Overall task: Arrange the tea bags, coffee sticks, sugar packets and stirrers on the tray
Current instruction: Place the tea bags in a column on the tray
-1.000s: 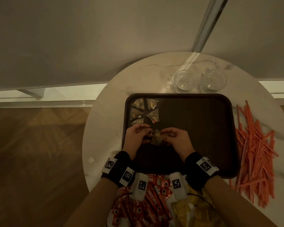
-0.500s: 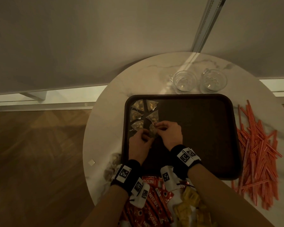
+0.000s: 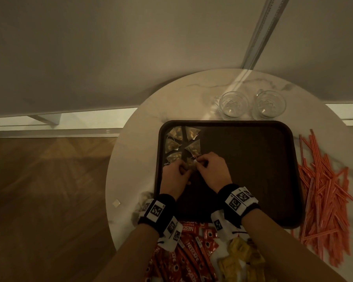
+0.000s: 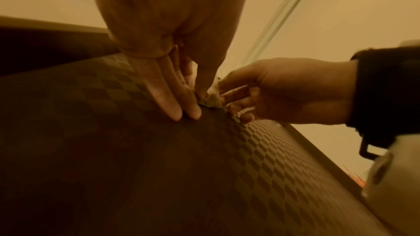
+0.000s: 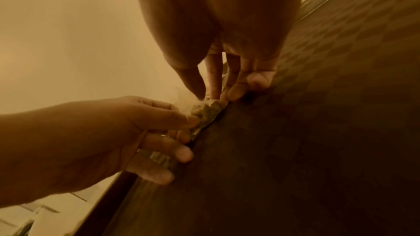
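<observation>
A dark brown tray (image 3: 253,180) lies on the round marble table (image 3: 135,159). Several pyramid tea bags (image 3: 174,146) sit in its far left corner. Both hands meet just below them on one more tea bag (image 3: 191,164). My left hand (image 3: 174,176) pinches the tea bag (image 5: 205,112) between thumb and fingers. My right hand (image 3: 210,169) pinches its top edge with thumb and forefinger, the bag (image 4: 211,99) resting low on the tray (image 4: 250,150). Red coffee sticks (image 3: 190,257), yellow sugar packets (image 3: 240,259) and orange stirrers (image 3: 324,200) lie off the tray.
Two glass cups (image 3: 233,104) (image 3: 270,103) stand behind the tray's far edge. More tea bags (image 3: 144,200) lie on the table left of the tray. A wooden floor (image 3: 49,190) is to the left, a wall beyond.
Both hands carried the tea bag up the tray towards the placed bags over the last second. They now hold it low beside the nearest bag.
</observation>
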Demonstrator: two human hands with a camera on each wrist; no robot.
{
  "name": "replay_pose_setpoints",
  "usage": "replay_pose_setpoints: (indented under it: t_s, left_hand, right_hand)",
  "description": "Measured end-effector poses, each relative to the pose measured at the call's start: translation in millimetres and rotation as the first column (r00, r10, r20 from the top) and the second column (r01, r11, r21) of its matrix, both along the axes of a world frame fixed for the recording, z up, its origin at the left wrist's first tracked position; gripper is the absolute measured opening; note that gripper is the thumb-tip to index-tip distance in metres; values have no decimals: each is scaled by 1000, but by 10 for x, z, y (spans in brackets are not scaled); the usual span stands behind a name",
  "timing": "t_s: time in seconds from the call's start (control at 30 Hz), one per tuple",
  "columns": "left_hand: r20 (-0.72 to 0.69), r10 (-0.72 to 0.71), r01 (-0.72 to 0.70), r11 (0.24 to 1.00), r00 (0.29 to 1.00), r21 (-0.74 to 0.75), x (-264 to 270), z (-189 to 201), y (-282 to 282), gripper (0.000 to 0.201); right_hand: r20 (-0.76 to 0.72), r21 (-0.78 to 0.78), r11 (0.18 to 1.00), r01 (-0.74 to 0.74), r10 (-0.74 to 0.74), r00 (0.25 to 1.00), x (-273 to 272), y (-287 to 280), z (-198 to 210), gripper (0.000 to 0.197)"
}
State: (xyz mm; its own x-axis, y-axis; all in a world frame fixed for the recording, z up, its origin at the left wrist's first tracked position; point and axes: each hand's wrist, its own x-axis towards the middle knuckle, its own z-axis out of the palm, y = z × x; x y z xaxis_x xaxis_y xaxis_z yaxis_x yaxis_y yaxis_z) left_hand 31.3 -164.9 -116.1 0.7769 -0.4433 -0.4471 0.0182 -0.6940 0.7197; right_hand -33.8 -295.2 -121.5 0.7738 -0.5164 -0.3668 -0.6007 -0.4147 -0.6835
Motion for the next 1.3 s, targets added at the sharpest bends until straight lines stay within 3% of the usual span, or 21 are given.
replay_pose_setpoints:
  t_s: [0.3,0.53,0.7,0.8,0.9,1.07,1.13,1.23,1.3]
  left_hand:
    - [-83,95,-100,994,992,-53,-31,40,-56,7]
    - [-90,88,-92,995,992,-41,-77,34,-20,15]
    - [-102,61,-67,996,993,-55,-137,233,121,32]
    - [-106,50,-60,993,993,-97,-144,403,324,21]
    - [-83,88,-97,988,993,-124,-150,541,638,12]
    - [17,248,-244,960,969,-136,-163,612,1352,13]
    - [65,274,-268,960,960,-81,-187,538,1573,15]
    - [160,202,-207,978,966,12,-237,464,1725,18]
    - [215,65,-85,993,974,83,-260,427,1705,39]
  right_hand:
    - [-4,45,998,-37,37,999,-156,-17,27,32]
    - [-30,59,995,-84,86,996,-121,2,42,46]
    - [-49,16,999,-31,32,998,-249,-59,92,49]
    - [-74,38,999,-13,15,997,-407,-59,183,46]
    - [-136,36,994,-106,110,985,-637,-15,343,43]
    - [-195,-101,917,-385,361,912,-1126,370,598,59]
    - [-332,-125,856,-502,441,834,-1264,513,595,71]
    - [-503,-68,817,-573,468,726,-1359,675,521,80]
    - [-523,-25,818,-575,479,705,-1360,741,514,82]
